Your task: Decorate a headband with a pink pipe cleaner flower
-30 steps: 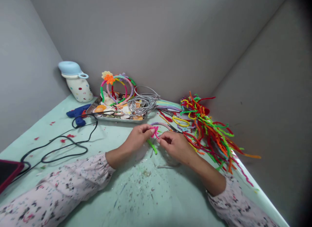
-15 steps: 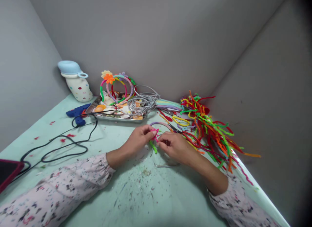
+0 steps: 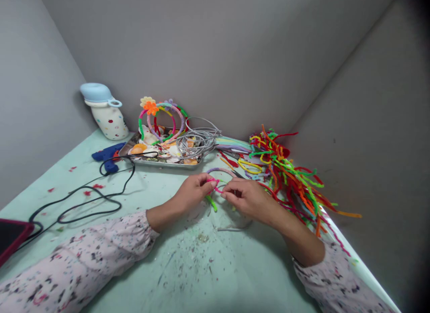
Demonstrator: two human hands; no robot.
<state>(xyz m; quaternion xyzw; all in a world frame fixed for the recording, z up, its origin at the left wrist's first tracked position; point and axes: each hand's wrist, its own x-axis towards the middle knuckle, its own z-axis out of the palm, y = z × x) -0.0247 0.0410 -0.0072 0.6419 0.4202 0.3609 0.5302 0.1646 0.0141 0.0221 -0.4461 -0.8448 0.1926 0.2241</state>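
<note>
Blue glue gun [image 3: 109, 155] lies beside the metal tray's [image 3: 161, 164] left end. Left hand [image 3: 192, 192], in front of the tray's right end, nearly closed, pinches a pink fuzzy stem [image 3: 217, 190]. Stem, front-right of the tray, extends to the right hand [image 3: 248, 198], curled, fingertips pinching it. Multicoloured bundle [image 3: 297, 183]: well right of the tray.

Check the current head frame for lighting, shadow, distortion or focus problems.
Head view: soft light, diffuse shadows on the table and a bright strip along its right edge; head view: the top-right corner darkens to black, and the blue-capped bottle leans left, perhaps wide-angle distortion; head view: the pink pipe cleaner between left hand and right hand looks soft, fine detail unreadable.
</note>
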